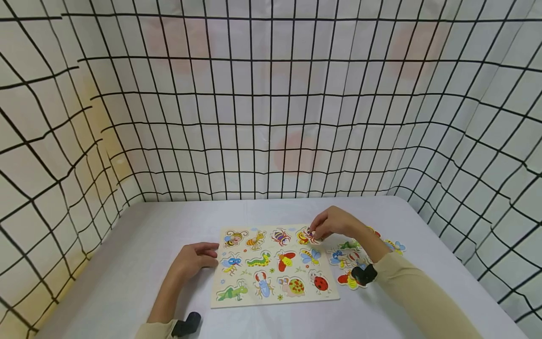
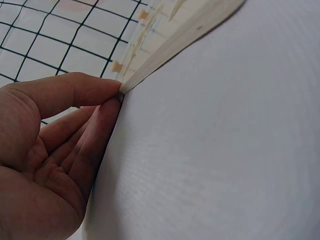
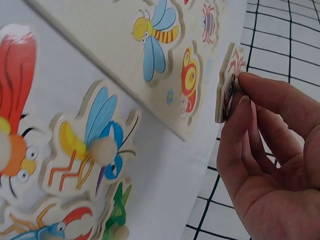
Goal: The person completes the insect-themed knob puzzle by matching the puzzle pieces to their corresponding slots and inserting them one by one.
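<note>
A wooden peg puzzle board point(image 1: 273, 270) printed with several insects lies on the white table. My left hand point(image 1: 196, 258) is beside its left edge, and in the left wrist view the thumb and index finger point(image 2: 102, 90) touch that edge. My right hand point(image 1: 334, 222) is over the board's upper right corner. Between thumb and fingertips it pinches a spider puzzle piece point(image 3: 230, 82) with red legs, seen nearly edge-on in the right wrist view. The piece is raised off the board, near the butterfly recess point(image 3: 188, 82). Part of its face is hidden by the fingers.
Several loose insect pieces with round knobs lie right of the board, among them a mosquito piece point(image 3: 92, 145) and a red-winged piece point(image 1: 349, 280). The right forearm covers some of them. A black wire grid point(image 1: 271, 108) encloses the table's back and sides.
</note>
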A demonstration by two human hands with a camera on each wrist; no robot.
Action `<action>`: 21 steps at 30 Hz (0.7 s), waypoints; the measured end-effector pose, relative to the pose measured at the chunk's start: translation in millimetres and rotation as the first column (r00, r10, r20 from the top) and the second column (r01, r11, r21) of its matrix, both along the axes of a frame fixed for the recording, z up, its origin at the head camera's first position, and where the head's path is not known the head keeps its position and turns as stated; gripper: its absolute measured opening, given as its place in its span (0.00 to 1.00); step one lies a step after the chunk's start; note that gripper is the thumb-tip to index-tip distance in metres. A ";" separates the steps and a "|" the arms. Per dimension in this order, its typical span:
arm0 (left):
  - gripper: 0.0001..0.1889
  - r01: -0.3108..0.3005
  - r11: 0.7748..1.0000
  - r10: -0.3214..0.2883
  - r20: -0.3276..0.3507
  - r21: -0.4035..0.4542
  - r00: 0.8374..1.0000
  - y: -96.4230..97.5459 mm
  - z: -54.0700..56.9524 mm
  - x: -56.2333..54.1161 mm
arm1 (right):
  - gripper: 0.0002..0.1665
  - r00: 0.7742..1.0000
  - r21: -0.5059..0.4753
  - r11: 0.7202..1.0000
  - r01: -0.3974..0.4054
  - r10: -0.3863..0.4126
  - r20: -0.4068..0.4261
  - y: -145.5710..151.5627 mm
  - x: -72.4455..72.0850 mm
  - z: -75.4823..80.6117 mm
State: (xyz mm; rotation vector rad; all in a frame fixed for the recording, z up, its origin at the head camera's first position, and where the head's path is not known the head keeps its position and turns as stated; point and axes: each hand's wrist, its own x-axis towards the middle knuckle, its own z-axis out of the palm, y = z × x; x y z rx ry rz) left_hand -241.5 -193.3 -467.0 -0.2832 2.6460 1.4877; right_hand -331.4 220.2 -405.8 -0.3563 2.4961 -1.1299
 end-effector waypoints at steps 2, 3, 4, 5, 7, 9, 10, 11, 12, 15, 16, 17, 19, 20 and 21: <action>0.24 -0.001 1.000 0.001 -0.002 0.000 1.000 0.0 0.2 -0.1 | 0.09 1.000 -0.002 1.000 0.007 -0.007 -0.003 -5.5 -2.6 -0.6; 0.24 -0.002 1.000 0.002 -0.002 0.002 1.000 0.1 0.5 0.0 | 0.09 1.000 -0.004 1.000 0.005 -0.005 -0.007 -8.3 -3.3 -0.8; 0.24 -0.002 1.000 0.002 -0.002 0.002 1.000 0.1 0.5 0.0 | 0.09 1.000 -0.007 1.000 0.004 -0.004 -0.011 -11.0 -3.9 -0.8; 0.24 -0.003 1.000 0.003 -0.001 0.001 1.000 0.2 1.0 0.3 | 0.08 1.000 -0.011 1.000 0.003 -0.003 -0.016 -13.6 -4.4 -1.0; 0.24 -0.004 1.000 0.004 -0.001 -0.001 1.000 0.4 1.4 0.7 | 0.08 1.000 -0.022 1.000 0.010 -0.011 -0.018 -18.6 -5.2 -1.5; 0.24 -0.004 1.000 0.004 0.001 -0.002 1.000 0.5 1.5 1.1 | 0.08 0.999 -0.024 1.000 0.013 -0.013 -0.029 -23.4 -5.8 -2.7; 0.24 -0.004 1.000 0.004 0.002 -0.003 1.000 0.4 1.3 1.1 | 0.08 0.999 -0.025 1.000 0.016 -0.017 -0.034 -25.8 -6.2 -3.2; 0.24 -0.005 1.000 0.005 0.002 -0.004 1.000 0.4 1.3 1.2 | 0.08 0.999 -0.023 1.000 0.018 -0.019 -0.040 -28.3 -6.0 -3.6; 0.24 -0.004 1.000 0.004 0.000 -0.003 1.000 0.3 0.9 1.1 | 0.08 0.999 -0.021 1.000 0.021 -0.022 -0.045 -31.1 -5.5 -3.7; 0.24 -0.004 1.000 0.004 -0.004 0.001 1.000 0.0 -0.2 0.5 | 0.09 0.997 0.000 1.000 0.028 -0.028 -0.073 -39.3 -5.0 -5.5; 0.24 -0.005 1.000 0.005 -0.003 0.003 1.000 -0.1 -0.9 -0.2 | 0.08 0.996 0.009 0.999 0.035 -0.034 -0.077 -42.2 -5.2 -6.0; 0.25 -0.004 1.000 0.004 -0.004 0.004 1.000 -0.2 -1.3 -0.5 | 0.08 0.996 0.022 0.999 0.040 -0.039 -0.082 -45.5 -5.1 -6.3; 0.25 -0.004 1.000 0.004 -0.005 0.006 1.000 -0.2 -1.8 -0.7 | 0.07 0.995 0.054 0.997 0.057 -0.052 -0.089 -51.7 -6.0 -8.2; 0.25 -0.004 1.000 0.004 -0.006 0.007 1.000 -0.1 -1.8 -0.7 | 0.07 0.994 0.066 0.996 0.058 -0.052 -0.095 -54.8 -5.9 -9.0; 0.25 -0.004 1.000 0.004 -0.005 0.007 1.000 0.0 -1.8 -0.4 | 0.07 0.994 0.078 0.995 0.066 -0.058 -0.094 -57.6 -6.2 -9.8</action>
